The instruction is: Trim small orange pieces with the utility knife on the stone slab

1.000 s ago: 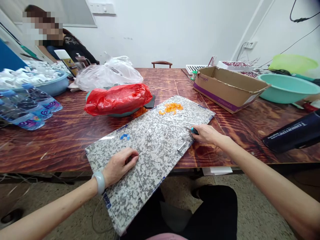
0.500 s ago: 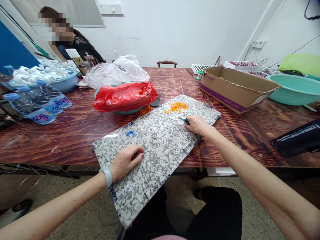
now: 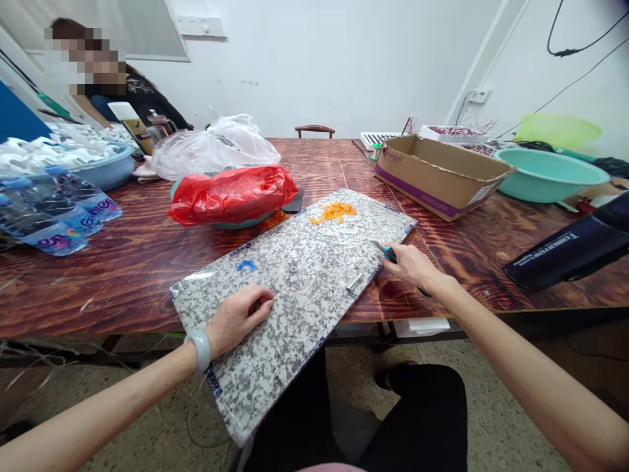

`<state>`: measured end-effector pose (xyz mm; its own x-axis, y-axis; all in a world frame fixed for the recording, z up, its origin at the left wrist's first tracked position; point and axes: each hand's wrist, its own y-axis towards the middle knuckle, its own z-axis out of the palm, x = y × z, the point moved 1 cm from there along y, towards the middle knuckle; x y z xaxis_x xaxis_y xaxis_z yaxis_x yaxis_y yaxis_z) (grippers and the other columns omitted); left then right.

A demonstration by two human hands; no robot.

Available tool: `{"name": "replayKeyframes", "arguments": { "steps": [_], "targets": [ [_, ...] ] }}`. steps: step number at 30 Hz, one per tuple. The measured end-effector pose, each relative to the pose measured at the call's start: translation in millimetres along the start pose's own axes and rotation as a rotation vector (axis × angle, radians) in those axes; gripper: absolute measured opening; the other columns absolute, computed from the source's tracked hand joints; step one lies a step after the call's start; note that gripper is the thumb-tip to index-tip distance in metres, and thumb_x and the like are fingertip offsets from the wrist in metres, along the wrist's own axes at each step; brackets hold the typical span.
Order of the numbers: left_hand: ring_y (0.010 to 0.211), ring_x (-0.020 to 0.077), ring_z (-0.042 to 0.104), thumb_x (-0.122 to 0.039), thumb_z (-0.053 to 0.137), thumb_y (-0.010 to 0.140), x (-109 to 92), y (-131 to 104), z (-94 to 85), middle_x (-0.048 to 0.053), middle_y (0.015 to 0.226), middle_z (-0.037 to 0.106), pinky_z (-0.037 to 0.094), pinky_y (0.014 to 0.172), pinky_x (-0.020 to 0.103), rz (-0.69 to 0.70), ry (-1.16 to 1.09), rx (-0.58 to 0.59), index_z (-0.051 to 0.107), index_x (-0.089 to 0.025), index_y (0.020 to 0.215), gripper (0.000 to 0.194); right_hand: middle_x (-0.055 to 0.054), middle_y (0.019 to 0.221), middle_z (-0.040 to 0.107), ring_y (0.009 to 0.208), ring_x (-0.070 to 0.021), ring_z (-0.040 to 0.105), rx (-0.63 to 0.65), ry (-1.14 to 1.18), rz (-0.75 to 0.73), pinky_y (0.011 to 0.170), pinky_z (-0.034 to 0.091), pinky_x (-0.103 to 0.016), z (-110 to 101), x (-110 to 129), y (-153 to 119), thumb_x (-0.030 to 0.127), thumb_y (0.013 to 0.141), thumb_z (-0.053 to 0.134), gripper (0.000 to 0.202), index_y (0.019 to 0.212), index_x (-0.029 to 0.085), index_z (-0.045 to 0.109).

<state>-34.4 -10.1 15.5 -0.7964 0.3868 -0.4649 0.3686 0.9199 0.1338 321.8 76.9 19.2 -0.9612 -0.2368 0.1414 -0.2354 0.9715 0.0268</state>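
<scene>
My right hand (image 3: pixel 413 265) is closed around a utility knife (image 3: pixel 390 254) with a black and teal handle. Its blade points left, over the right edge of a speckled grey stone-patterned board (image 3: pixel 295 282). On the board's near left part rests my left hand (image 3: pixel 238 320), fingers curled; what they hold, if anything, is hidden. A few small bent blue plastic pieces (image 3: pixel 246 265) lie just beyond that hand. Farther back is a small heap of orange plastic pieces (image 3: pixel 337 211). A short silvery strip (image 3: pixel 354 282) lies close to the board's right edge, nearer me than the knife.
Behind the board sits a bowl covered by a red plastic bag (image 3: pixel 233 195), beside a phone (image 3: pixel 295 201). A cardboard box (image 3: pixel 442 177), a green basin (image 3: pixel 550 174) and a dark tumbler (image 3: pixel 570 242) stand right. Water bottles (image 3: pixel 63 216) lie left. Another person (image 3: pixel 147 98) sits far left.
My right hand has drawn the knife toward me and to the right, off the board's middle to its edge. My left hand stays put on the board. The view has shifted slightly right.
</scene>
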Motion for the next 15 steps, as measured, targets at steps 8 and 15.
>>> {"name": "replayKeyframes", "arguments": {
  "steps": [8,15],
  "targets": [
    [0.070,0.0129,0.049,-0.030,0.039,0.084,2.0,-1.4,2.0,0.000,0.076,0.054,0.038,0.066,0.024,-0.006,0.015,-0.018,0.053,-0.018,0.083,0.018,-0.004,0.076,0.060,0.069,-0.0155,0.053,0.001,0.100,-0.107,0.058,0.031,-0.022,3.1,16.1,-2.0,0.024,0.077,0.045,0.010,0.082,0.020,0.052],
    [0.075,0.0126,0.051,-0.023,0.045,0.080,0.6,-12.2,7.3,0.001,0.079,0.057,0.040,0.070,0.022,0.020,0.061,-0.031,0.055,-0.017,0.084,0.013,-0.008,0.064,0.058,0.059,-0.0192,0.054,0.096,0.229,-0.261,0.056,0.037,-0.032,27.0,11.8,-1.4,0.022,0.078,0.049,0.016,0.063,0.025,0.049]
  ]
}}
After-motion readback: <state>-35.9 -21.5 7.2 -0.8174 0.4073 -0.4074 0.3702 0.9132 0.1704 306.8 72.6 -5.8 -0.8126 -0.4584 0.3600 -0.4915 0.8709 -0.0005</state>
